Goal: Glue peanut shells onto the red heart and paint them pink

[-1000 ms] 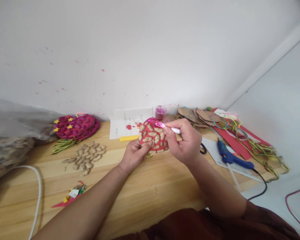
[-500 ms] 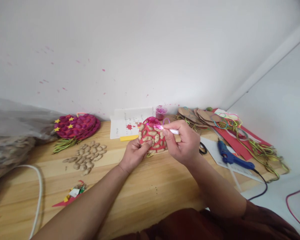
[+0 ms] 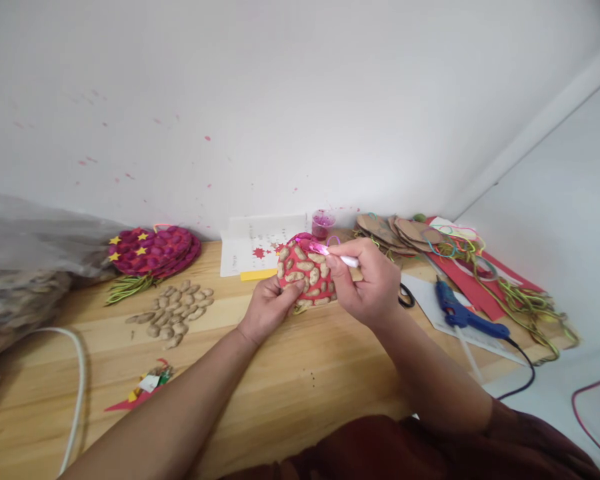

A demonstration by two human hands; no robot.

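A craft corner, much like a small handmade-goods workshop, is occupying a wooden table (image 3: 305, 373) against a white wall (image 3: 300, 100). Beyond the left hand (image 3: 270, 307), pink specks (image 3: 207, 139) are dotting the wall; beyond the right hand (image 3: 367, 280), slightly left, a small cup (image 3: 323, 230) is holding magenta paint. To that hand's right, a blue glue gun (image 3: 463, 317), green cords (image 3: 520, 300) and cardboard discs (image 3: 380, 229) are lying about. Left of the left hand, loose peanuts (image 3: 177, 310) are lying near star-trimmed magenta pieces (image 3: 163, 250).
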